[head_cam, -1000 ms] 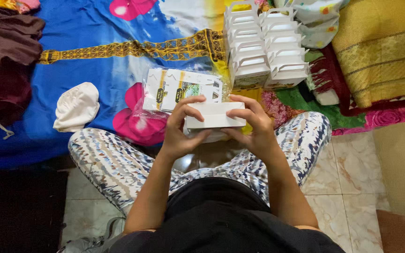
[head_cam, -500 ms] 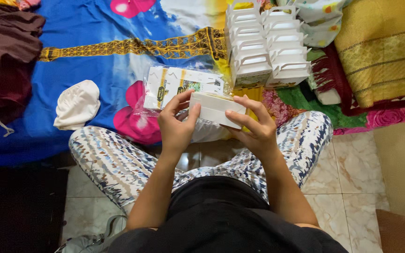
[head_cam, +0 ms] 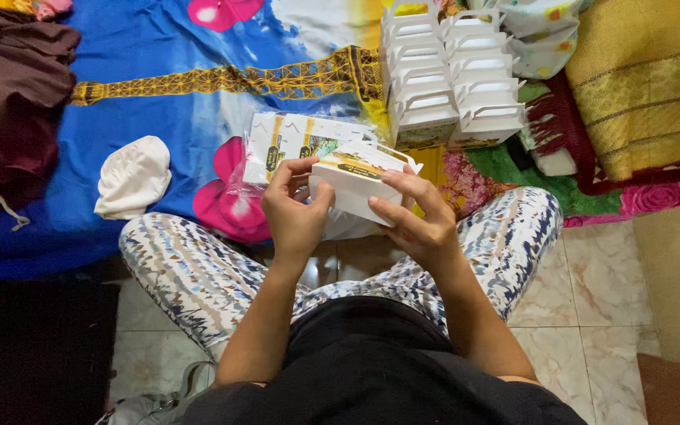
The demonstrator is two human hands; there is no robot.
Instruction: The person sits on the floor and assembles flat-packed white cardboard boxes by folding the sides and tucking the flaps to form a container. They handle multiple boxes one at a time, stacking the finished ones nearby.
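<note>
She sits on pale floor tiles beside a blue flowered bedsheet. Both hands, left hand and right hand, clamp a small white carton above her lap, near stacked finished boxes.

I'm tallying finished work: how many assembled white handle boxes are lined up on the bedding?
10 show: two rows of five. Left row runs from the top edge down to the nearest box; right row lies beside it. More may be hidden past the frame's top.

Even, bright indoor light; soft shadows; faint glare on floor tiles; slight motion softness; dim lower-left corner.
</note>
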